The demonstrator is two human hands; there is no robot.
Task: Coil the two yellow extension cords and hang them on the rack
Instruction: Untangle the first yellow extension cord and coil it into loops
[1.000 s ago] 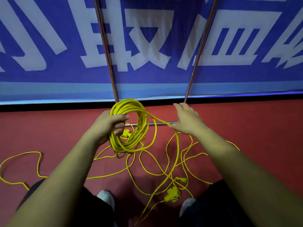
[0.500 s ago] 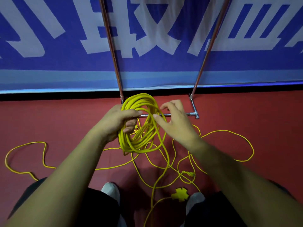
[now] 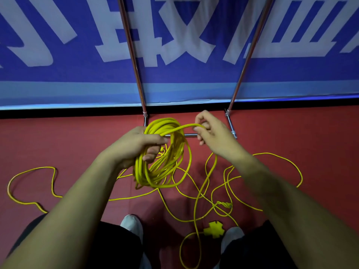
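- the left hand point(image 3: 134, 146) grips a coil of glossy yellow extension cord point(image 3: 155, 171) at the centre of the view, fingers curled round its 10 o'clock side. the coil hangs above the red floor point(image 3: 58, 142).
- the right hand point(image 3: 215, 136), at 2 o'clock of the coil, pinches one loose yellow strand point(image 3: 186, 126) that arches over the coil's top.
- to do this loop well, i judge: lay the strand into the left grip at the same size as the other loops, let any twist run out, then slide the right hand down for fresh slack.
- loose yellow cord point(image 3: 258, 154) sprawls on the floor from 9 to 4 o'clock. a cross-shaped yellow socket point(image 3: 213, 228) lies at 5 o'clock beside a grey shoe point(image 3: 231, 235).
- the thin metal rack point(image 3: 134, 55) stands at 12 o'clock with its top cut off, so the hanging spot is unseen. which floor loops belong to which cord cannot be told.
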